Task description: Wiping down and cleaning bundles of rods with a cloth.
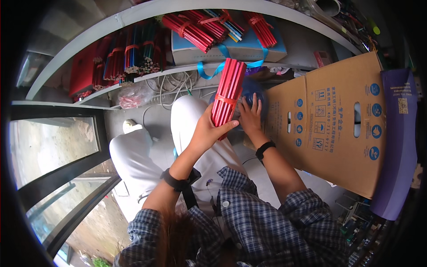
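My left hand (206, 130) grips the lower part of a bundle of red pencils (228, 86), tied round with red plastic twine. The bundle tilts upright above my right knee. With fingers spread, my right hand (250, 116) is just right of the bundle, over a blue translucent plastic container (255, 88), perhaps a water jug. Whether it touches the container I cannot tell. Ahead on the shelf, more tied red pencil bundles (188, 31) (262, 30) and some blue and white pencils (230, 28) lie on a blue-and-white box (200, 55) with a blue ribbon (208, 75).
Further tied pencil bundles (133, 55) stand at the shelf's left. Below them are a plastic bag (133, 95) and coiled cable (176, 83). A large printed cardboard box (330, 133) with a purple panel (397, 143) blocks the right. A glass door (56, 147) is at left.
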A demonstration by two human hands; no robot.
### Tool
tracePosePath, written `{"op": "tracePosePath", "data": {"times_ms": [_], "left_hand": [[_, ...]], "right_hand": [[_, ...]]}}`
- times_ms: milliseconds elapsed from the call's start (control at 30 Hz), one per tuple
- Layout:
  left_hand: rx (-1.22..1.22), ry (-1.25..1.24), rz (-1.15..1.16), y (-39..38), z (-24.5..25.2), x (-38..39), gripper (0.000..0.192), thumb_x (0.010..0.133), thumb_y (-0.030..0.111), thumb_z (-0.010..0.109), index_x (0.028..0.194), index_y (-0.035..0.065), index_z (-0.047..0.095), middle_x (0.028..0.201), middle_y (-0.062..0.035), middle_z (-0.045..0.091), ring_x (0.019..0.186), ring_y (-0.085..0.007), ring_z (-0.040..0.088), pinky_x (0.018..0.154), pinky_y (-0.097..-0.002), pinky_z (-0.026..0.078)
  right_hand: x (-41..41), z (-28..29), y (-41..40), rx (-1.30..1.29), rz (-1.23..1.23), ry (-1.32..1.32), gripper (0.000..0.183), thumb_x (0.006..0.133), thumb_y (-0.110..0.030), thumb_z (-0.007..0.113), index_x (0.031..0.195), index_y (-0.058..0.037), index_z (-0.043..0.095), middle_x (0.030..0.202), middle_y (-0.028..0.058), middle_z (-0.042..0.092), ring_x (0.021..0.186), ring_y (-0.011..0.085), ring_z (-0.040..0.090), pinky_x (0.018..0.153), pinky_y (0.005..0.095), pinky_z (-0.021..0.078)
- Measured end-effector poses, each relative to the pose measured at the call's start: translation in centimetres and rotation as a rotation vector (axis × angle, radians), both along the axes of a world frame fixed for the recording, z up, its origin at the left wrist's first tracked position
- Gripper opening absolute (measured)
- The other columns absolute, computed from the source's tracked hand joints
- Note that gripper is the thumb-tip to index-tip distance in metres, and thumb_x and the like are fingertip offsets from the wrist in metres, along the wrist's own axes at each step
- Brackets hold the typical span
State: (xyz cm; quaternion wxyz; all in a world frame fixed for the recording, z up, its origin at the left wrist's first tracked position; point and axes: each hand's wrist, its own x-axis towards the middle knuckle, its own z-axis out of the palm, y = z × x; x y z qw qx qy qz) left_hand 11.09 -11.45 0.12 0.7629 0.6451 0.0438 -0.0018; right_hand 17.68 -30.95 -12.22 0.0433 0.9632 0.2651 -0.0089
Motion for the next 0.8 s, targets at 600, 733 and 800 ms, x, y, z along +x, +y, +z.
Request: {"op": "tracePosePath", "data": {"times_ms": [600, 733, 800], "left_hand": [[-0.463, 0.25, -0.164, 1.0, -0.5, -0.3, 0.055, 0.081, 0.012, 0.058, 0.129, 0.0045, 0.033, 0.109, -0.0094, 0.054, 0.09, -0.015, 0.056, 0.076, -0.0287, 0.048], [-0.308, 0.209, -0.252, 1.1, -0.8, -0.2, 0.057, 0.08, 0.011, 0.064, 0.128, 0.0024, 0.035, 0.106, -0.006, 0.054, 0.09, -0.0107, 0.054, 0.077, -0.0244, 0.044], [-0.282, 0.223, -0.242, 1.0, 0.1, -0.4, 0.058, 0.078, 0.008, 0.064, 0.128, 0.002, 0.035, 0.107, -0.0065, 0.054, 0.093, -0.0111, 0.053, 0.08, -0.0246, 0.043]], "right_hand": [[-1.2, 4.7, 0.0, 0.468, -0.042, 0.007, 0.044, 0.076, -0.012, 0.061, 0.117, -0.0056, 0.047, 0.132, 0.0107, 0.039, 0.127, 0.031, 0.026, 0.103, 0.0497, 0.016], [1.3, 8.9, 1.9, 1.228, -0.182, 0.186, 0.03, 0.086, -0.012, 0.052, 0.114, -0.0014, 0.049, 0.112, 0.0115, 0.054, 0.098, 0.0209, 0.052, 0.083, 0.0301, 0.0404], [2.0, 13.3, 3.1, 1.449, -0.17, 0.277, 0.028, 0.088, -0.012, 0.049, 0.114, -0.0017, 0.05, 0.104, 0.0075, 0.057, 0.089, 0.0144, 0.055, 0.078, 0.0266, 0.0422]]}}
